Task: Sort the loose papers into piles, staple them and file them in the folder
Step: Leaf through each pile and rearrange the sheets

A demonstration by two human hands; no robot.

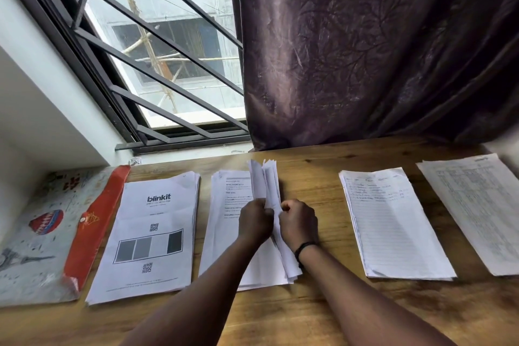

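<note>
Both hands meet over the middle of the wooden surface [309, 314], and between them stands a sheaf of papers [266, 183] held up on edge. The left hand [256, 222] has its fingers curled tight around the sheaf's left side; the right hand [299, 222], with a dark band [304, 247] at the wrist, pinches the right side, fingers curled in. The sheets fan a little above the knuckles and run down past the right wrist to rest on the pile below.

That pile, the printed text pile [224, 233], lies flat directly under the hands. To the left of the fingers, just beside it, lies the blinkit pile [148, 233], its top sheet showing a logo, two square codes and a row of grey blocks. Further left again is the folder [36, 247], pale and patterned with a red-orange flap, its flap edge touching the blinkit pile.

To the right of the fingers, well apart, sits the lined handwritten pile [393, 225], and beyond it, near the surface's right end, the table-printed pile [477, 211].

Behind the fingers hang a dark purple curtain [365, 51] and, to its left, a barred window [157, 45].
</note>
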